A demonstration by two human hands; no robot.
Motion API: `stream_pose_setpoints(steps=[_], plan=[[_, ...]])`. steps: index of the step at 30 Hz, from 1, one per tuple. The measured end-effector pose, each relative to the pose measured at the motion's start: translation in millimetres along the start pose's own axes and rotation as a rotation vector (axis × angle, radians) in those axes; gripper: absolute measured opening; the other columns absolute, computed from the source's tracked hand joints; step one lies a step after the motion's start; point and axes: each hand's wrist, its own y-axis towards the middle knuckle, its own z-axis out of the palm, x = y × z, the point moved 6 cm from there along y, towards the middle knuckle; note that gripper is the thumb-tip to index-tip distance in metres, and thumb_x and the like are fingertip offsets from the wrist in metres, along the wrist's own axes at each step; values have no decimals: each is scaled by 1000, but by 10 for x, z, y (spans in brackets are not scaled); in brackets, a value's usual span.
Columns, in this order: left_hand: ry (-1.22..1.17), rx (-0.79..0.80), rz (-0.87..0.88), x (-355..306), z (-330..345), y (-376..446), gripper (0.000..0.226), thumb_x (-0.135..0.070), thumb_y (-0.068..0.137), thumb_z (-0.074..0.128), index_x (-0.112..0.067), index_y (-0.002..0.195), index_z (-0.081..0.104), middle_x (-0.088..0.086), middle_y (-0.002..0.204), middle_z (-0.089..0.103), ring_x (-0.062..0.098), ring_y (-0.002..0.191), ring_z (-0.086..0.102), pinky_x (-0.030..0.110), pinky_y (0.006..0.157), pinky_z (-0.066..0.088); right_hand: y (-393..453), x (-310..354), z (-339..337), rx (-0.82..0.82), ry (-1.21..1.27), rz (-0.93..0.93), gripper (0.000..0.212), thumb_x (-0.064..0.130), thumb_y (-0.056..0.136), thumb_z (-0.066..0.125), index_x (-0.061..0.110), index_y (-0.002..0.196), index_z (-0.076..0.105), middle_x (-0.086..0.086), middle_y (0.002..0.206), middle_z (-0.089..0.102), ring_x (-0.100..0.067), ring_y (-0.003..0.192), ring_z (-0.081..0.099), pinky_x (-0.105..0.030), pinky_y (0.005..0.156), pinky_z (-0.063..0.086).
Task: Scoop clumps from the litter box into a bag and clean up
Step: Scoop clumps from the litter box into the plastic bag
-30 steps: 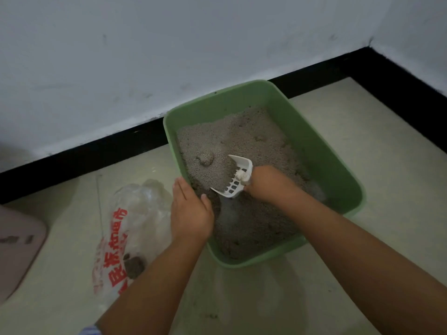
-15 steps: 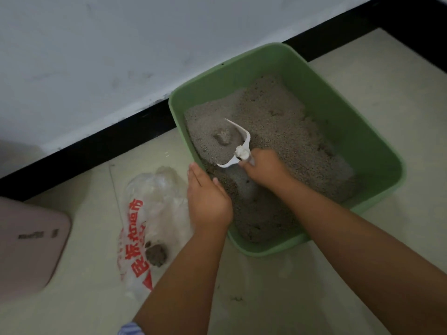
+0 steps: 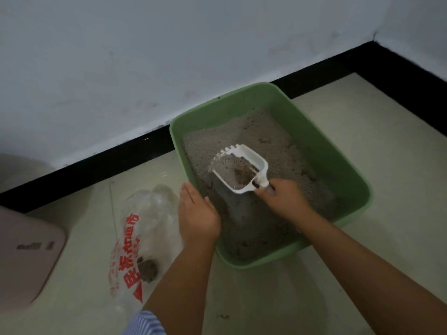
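1. Far left on the floor there's a pinkish flat thing (image 3: 26, 252) with rounded corners. Can't tell what it is, the markings on it are too blurry to read.

2. Next over, a clear plastic bag (image 3: 145, 228) with red print lies crumpled on the pale tile floor (image 3: 362, 165), just beside the left side of the litter box. A couple of dark clumps (image 3: 147, 268) are sitting inside it near the bottom end.

3. The left hand (image 3: 197, 213) comes up from the bottom of the view, forearm angled up and slightly right, with a striped sleeve (image 3: 145, 323) peeking in at the lower edge. The fingers are straight and together, palm down, resting on the near-left rim of the box. It's not grasping anything, just laid flat.

4. The green litter box (image 3: 338, 165) sits against the black baseboard (image 3: 96, 163), turned a bit diagonal, full of grey litter (image 3: 266, 131).

5. The white slotted scoop (image 3: 239, 168) is held above the litter, roughly level, toothed edge pointing away. It's loaded with grey litter and a brownish clump (image 3: 242, 171).

6. The right hand (image 3: 284, 198) reaches in from the lower right, arm stretched diagonally over the near-right rim, fingers curled tight round the scoop handle.
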Motion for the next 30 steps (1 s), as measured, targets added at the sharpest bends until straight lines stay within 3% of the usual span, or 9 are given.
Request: stream_pose_setpoints(steps=[5, 13, 18, 23, 27, 30], plan=[[2, 5, -11, -13, -30, -19, 58, -25, 102, 23, -4, 149, -3, 12, 158, 1, 25, 146, 6, 34, 120, 10, -89, 18, -74, 14, 48, 3, 43, 29, 92, 53, 18, 55, 32, 1, 56, 34, -11, 52, 33, -24, 46, 22], [-17, -4, -2, 11, -41, -27, 58, -26, 102, 24, -4, 149, -2, 12, 158, 3, 25, 146, 6, 34, 119, 11, -111, 54, -149, -56, 43, -18, 28, 31, 90, 55, 8, 75, 53, 1, 62, 42, -16, 62, 44, -23, 47, 26], [-5, 20, 15, 3, -30, -47, 59, -27, 102, 24, -3, 149, -2, 13, 158, 2, 24, 146, 2, 34, 119, 8, -242, 48, -176, -41, -15, -18, 37, 31, 90, 55, 18, 60, 38, 4, 58, 38, -11, 55, 40, -22, 45, 23], [179, 24, 157, 28, -262, -164, 59, -34, 101, 21, -4, 149, 5, 11, 158, 4, 25, 146, -4, 39, 118, 4, -393, 69, -75, -6, -42, -38, 34, 33, 89, 56, 18, 61, 41, 2, 60, 43, -16, 61, 44, -22, 47, 26], [248, -125, 85, 638, -678, -238, 65, -34, 95, 44, -4, 147, 18, 13, 154, 17, 30, 145, 4, 44, 116, 12, -508, 276, -21, 27, -9, -109, 34, 31, 89, 56, 13, 64, 44, 3, 57, 39, -13, 57, 39, -23, 46, 25], [154, -47, -150, 1220, -787, -315, 73, -34, 84, 61, -2, 140, 29, 21, 142, 36, 38, 132, 32, 48, 106, 34, -548, 534, 102, 71, -66, -139, 38, 32, 91, 52, 13, 60, 41, 2, 58, 38, -18, 62, 43, -23, 46, 24]])
